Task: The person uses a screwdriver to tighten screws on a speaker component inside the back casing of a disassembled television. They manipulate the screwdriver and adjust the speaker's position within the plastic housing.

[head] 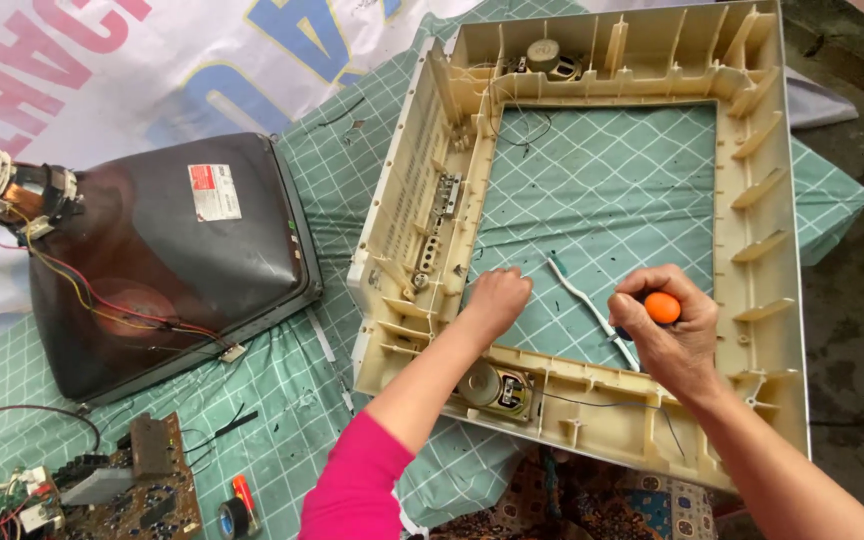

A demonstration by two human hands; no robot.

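A cream plastic television front frame [762, 210] lies face down on a green checked cloth [602, 190]. My left hand [497, 298] rests closed on the cloth inside the frame's opening, near its left wall. My right hand [667, 335] grips a screwdriver with an orange handle [662, 307], held upright near the frame's lower edge. A white cable [582, 298] lies on the cloth between both hands. A small round speaker [492, 388] sits in the frame's lower edge, and another speaker [544, 55] sits in the top edge.
A dark picture tube [167, 260] with coloured wires lies at the left. A brown circuit board [142, 485], a roll of black tape [234, 518] and a small red tool [244, 495] lie at the lower left. A printed banner [102, 60] covers the back.
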